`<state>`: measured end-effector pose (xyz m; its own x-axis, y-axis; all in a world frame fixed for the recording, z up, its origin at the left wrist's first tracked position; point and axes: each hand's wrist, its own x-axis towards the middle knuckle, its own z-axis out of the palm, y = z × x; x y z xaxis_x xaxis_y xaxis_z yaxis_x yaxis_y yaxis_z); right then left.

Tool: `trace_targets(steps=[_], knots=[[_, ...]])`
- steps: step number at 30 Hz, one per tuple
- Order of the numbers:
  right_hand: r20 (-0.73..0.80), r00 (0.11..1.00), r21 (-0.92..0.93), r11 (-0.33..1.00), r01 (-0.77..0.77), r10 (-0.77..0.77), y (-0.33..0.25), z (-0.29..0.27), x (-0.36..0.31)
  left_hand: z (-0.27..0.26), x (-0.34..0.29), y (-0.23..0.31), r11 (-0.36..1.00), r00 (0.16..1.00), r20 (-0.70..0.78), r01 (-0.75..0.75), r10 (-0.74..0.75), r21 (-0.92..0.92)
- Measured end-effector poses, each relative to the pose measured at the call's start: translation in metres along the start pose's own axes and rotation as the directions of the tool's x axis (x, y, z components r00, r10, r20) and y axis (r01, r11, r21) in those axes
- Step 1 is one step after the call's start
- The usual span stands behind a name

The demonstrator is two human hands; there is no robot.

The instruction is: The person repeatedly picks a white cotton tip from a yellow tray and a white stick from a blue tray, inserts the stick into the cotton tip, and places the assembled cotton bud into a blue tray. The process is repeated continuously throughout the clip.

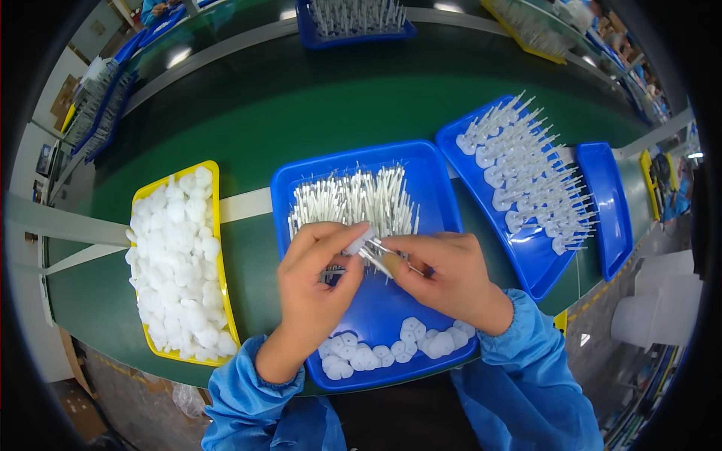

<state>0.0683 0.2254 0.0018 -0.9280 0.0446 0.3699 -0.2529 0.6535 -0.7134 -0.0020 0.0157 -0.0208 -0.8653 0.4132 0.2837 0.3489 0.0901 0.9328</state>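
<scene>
Over a blue tray (438,199), my left hand (312,270) pinches a small white plastic cap (361,239) from which thin white rods stick out. My right hand (455,274) comes in from the other side, its thumb and fingers closed round a slim rod (398,256) beside the cap. The exact contact between rod and cap is too small to tell. Behind the hands a dense heap of white rods with metallic ends (353,197) lies in the tray. Several white lobed caps (366,356) line its near edge.
To the left stands a yellow tray (228,312) piled with white caps (177,255). At the right, a blue tray (538,278) carries rows of caps with upright rods (526,177). Another blue tray (608,210) sits beyond it. A further rod-filled tray (357,34) is across the green table (248,113).
</scene>
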Motion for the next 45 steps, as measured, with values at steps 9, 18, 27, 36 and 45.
trace_targets(steps=[9, 18, 27, 36, 45], knots=[[0.009, 1.0, -0.062, 0.998, 0.029, -0.028, 0.008, 0.0, 0.004, -0.002, 0.001, -0.001, 0.998, 0.998, 0.07, -0.007, 0.003, 0.057], [0.107, 0.971, 0.107, 0.969, -0.223, 0.212, 0.008, 0.006, -0.001, -0.003, -0.001, 0.002, 0.988, 0.993, 0.116, -0.026, 0.008, 0.151], [-0.007, 0.991, -0.236, 0.963, 0.126, -0.132, 0.01, 0.01, 0.0, 0.0, -0.002, 0.006, 0.941, 0.989, 0.1, -0.132, 0.106, 0.31], [0.017, 1.0, 0.039, 0.999, 0.007, -0.007, 0.009, 0.003, 0.01, -0.002, -0.004, 0.004, 0.995, 0.994, 0.105, 0.009, -0.019, 0.095], [-0.1, 0.962, -0.19, 0.954, 0.233, -0.255, 0.008, -0.003, 0.012, -0.003, 0.003, 0.004, 0.966, 0.983, 0.082, 0.174, -0.161, -0.189]])
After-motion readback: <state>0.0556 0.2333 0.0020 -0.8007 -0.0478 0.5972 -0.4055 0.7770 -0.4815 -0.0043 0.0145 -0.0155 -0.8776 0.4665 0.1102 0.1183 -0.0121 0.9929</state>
